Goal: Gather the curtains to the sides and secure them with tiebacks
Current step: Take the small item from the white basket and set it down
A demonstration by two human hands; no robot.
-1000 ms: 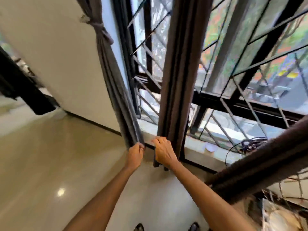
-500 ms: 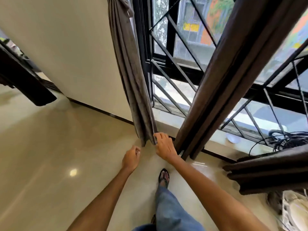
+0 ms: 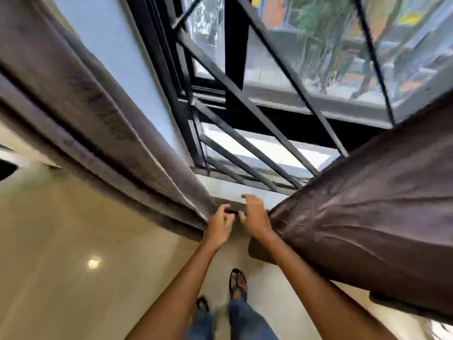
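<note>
A grey-brown left curtain (image 3: 103,133) slants from the upper left down to the sill. My left hand (image 3: 219,225) is at its lower hem with curled fingers; blur hides whether it pinches the fabric. A dark brown right curtain (image 3: 367,217) fills the right side, bunched toward its lower left end. My right hand (image 3: 255,218) hovers just left of that bunched end with fingers spread and holds nothing. The two hands are close together over the window sill (image 3: 235,190). No tieback is in view.
A black window frame with a diagonal metal grille (image 3: 245,94) stands behind the curtains. A pale wall (image 3: 127,57) lies between the left curtain and the frame. Below is glossy beige floor (image 3: 73,278), with my sandalled feet (image 3: 237,283) and jeans.
The view has closed in and tilted, so both curtains look much larger. My left hand rose to the left curtain's hem. My right hand opened its fingers and came nearer the right curtain.
</note>
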